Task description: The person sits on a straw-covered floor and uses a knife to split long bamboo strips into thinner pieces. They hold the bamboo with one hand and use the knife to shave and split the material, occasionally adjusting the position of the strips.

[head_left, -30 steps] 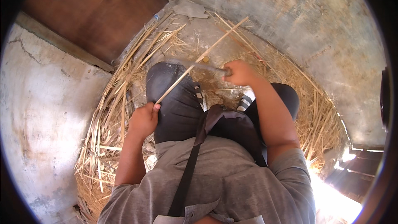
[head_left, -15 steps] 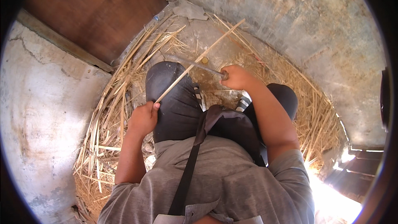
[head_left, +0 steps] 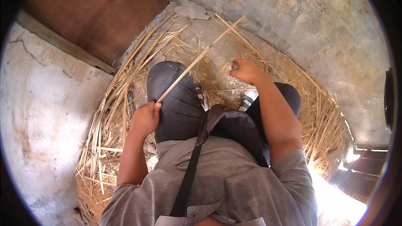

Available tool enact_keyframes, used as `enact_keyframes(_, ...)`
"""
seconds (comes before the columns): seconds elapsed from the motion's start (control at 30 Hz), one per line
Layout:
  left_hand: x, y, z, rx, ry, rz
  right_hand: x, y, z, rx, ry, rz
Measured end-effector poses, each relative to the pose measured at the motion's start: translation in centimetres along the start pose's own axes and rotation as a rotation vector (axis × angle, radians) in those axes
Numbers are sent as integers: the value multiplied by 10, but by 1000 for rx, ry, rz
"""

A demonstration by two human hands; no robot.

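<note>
My left hand [head_left: 145, 119] rests by my left knee, closed on the lower end of a pale bamboo strip [head_left: 184, 73]. The strip slants up and to the right across the knee, its far end over the floor. Beyond my right knee, my right hand [head_left: 247, 72] is closed around the handle of a long knife [head_left: 235, 65]. Its handle end shows beside the thumb; the blade is blurred and hardly visible now. The knife and the strip are apart.
Split strips [head_left: 138, 52] lie in a heap along the left, below a brown door [head_left: 100, 12]. Shavings and straw [head_left: 318, 121] bank up against the right wall [head_left: 301, 21]. A small yellow round thing [head_left: 206, 60] lies on the floor between my knees and the far corner.
My right hand has moved up and to the right, taking the knife away from the strip. The strip's far end has shifted slightly; my left hand stays about where it was.
</note>
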State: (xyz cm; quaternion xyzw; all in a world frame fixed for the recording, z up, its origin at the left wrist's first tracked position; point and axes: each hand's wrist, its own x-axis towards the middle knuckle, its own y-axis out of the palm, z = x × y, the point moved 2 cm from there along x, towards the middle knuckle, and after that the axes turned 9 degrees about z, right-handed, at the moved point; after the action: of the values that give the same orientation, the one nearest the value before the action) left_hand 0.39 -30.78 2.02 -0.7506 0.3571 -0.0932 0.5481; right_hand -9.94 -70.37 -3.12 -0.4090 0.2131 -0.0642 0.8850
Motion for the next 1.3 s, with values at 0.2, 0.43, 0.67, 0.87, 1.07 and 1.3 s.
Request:
enact_keyframes(0.2, -1, 0, -1, 14, 15, -30, -2, 16, 29, -103, -172, 184)
enact_keyframes(0.43, 0, 2, 0, -17, 47, -44, 5, -2, 1, -51, -33, 59)
enact_keyframes(0.67, 1, 1, 1, -7, 43, -29, 5, -8, -13, 150, 132, 5)
enact_keyframes(0.87, 0, 2, 2, -17, 32, -34, -4, -1, 10, -8, -29, 86)
enact_keyframes(1.07, -1, 2, 2, -30, 14, -28, -2, 9, 18, -9, -83, 100)
enact_keyframes(1.3, 0, 1, 1, -31, 27, -25, 1, -1, 10, -20, -82, 99)
